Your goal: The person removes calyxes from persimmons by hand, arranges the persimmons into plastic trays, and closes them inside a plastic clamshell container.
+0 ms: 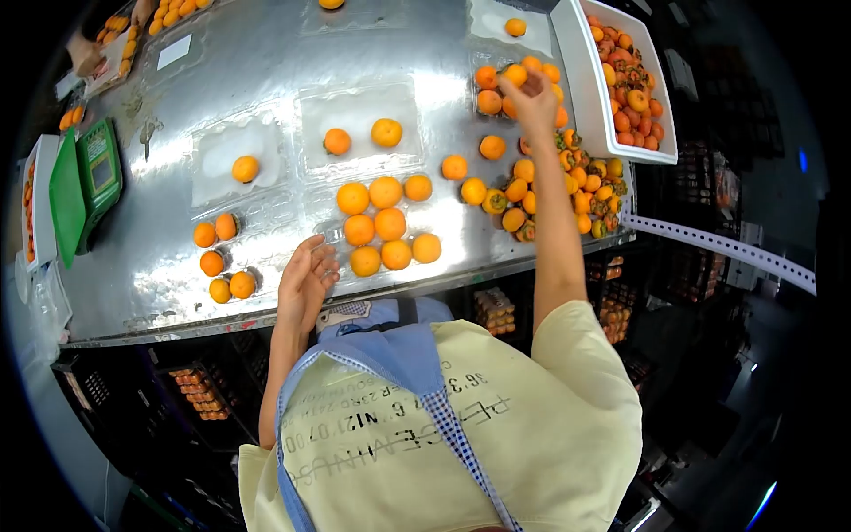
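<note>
My right hand [533, 99] reaches to the far right part of the metal table, its fingers bent at an orange persimmon [514, 74] in a cluster of fruit; whether it grips that fruit is unclear. Near the table's front edge my left hand [310, 270] is held with fingers apart and nothing in it. Just right of it, a clear tray holds rows of orange persimmons [388, 223]. Behind that, another clear tray [312, 99] carries two fruits. One persimmon [245, 168] sits in a tray to the left. Loose fruit [590, 182] is heaped beside my right forearm.
A white foam box [667, 140] full of persimmons stands at the right. At the left are a green scale [97, 173], several loose persimmons [212, 263] and another white box [37, 199]. Another person's hand [86, 55] is at the far left corner. Crates stand below the table.
</note>
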The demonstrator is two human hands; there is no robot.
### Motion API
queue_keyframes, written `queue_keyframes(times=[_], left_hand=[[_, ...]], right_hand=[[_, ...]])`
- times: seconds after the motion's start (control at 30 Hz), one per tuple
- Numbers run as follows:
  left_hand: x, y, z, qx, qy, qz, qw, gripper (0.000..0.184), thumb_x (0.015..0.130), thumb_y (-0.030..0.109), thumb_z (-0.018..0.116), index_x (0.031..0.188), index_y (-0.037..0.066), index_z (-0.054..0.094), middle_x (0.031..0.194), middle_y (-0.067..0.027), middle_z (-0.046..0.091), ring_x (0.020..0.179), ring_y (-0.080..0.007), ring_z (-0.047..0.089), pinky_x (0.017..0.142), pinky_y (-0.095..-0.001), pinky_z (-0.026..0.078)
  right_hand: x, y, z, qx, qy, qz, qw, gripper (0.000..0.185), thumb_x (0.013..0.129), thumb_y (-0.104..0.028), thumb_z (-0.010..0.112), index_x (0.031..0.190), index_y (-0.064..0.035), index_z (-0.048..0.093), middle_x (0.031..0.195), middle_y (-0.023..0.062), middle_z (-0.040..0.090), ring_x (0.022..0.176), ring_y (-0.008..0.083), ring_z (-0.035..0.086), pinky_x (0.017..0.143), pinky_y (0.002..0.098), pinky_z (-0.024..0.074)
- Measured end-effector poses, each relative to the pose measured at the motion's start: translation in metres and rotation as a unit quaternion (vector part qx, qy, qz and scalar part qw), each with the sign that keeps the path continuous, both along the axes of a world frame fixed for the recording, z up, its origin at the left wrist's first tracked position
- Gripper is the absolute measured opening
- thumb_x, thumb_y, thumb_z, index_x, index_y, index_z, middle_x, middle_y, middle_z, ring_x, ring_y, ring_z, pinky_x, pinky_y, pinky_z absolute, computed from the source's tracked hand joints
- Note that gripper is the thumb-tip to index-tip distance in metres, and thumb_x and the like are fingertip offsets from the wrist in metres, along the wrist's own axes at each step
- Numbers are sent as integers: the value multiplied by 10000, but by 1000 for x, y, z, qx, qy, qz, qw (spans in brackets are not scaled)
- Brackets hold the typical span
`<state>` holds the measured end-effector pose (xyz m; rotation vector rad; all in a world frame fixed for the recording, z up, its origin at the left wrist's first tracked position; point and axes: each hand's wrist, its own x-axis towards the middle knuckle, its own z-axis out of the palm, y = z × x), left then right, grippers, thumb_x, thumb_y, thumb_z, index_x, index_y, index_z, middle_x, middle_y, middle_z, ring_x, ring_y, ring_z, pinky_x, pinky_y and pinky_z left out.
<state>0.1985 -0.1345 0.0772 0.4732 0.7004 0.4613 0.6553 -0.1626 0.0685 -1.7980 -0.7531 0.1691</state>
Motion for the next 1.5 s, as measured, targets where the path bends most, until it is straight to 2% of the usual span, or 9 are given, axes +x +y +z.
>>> queue_keyframes(times=[0.03,0.13,0.17,0.3,0.53,0.73,0.93,1.13,1.5], left_hand=[[5,-1,4,-1,11,3,1000,426,944,287,513,1277,33,437,1089,-89,573,912,-152,560,774,-284,461],[14,-5,6,11,37,16,999,397,948,262,512,1267,34,451,1078,-86,579,903,-146,565,767,-278,463],[16,-5,6,15,47,18,999,387,948,254,513,1262,35,458,1077,-84,580,902,-145,566,768,-278,463],[19,-6,11,22,89,26,995,353,948,228,519,1243,38,483,1073,-76,584,899,-140,569,771,-278,463],[25,-6,12,7,130,3,992,331,945,207,524,1231,44,496,1066,-59,582,899,-135,565,783,-275,451],[29,-2,11,9,120,-12,993,320,940,192,535,1224,47,504,1060,-57,581,895,-134,564,779,-273,449],[21,-1,7,14,113,-5,993,321,937,202,546,1220,53,517,1060,-53,589,887,-128,571,771,-264,450],[16,-2,7,9,107,11,994,312,936,199,547,1213,56,526,1058,-52,594,883,-123,573,766,-257,455],[19,-6,5,16,110,-1,994,313,935,203,552,1210,54,530,1051,-63,597,885,-122,571,765,-261,464]], right_hand=[[23,7,1,-10,-54,-31,998,514,699,-243,801,1092,-10,566,925,87,661,872,164,636,722,281,512],[89,22,-5,-198,-192,5,961,566,675,-320,816,1083,-16,568,952,135,668,892,227,652,733,330,516],[102,29,-8,-260,-204,26,944,586,655,-350,816,1085,-30,579,958,159,662,915,286,639,779,376,506],[125,47,-18,-343,-328,144,869,473,686,-295,777,1067,-68,613,976,157,654,939,326,609,832,413,475],[139,52,-18,-384,-278,218,853,457,731,-280,739,1118,-67,618,997,161,660,938,320,620,836,398,480],[145,52,-21,-389,-231,219,865,451,758,-281,709,1129,-39,624,1008,187,658,945,312,633,834,384,492],[150,62,-22,-434,-199,221,851,516,751,-317,710,1154,-11,606,1031,204,651,962,317,633,841,372,494],[152,60,-30,-413,-190,198,868,518,756,-329,719,1140,-10,583,1075,193,639,1002,307,618,861,366,482],[148,56,-32,-410,-227,182,864,512,747,-371,733,1107,-35,592,1063,163,647,994,293,621,856,366,483]])
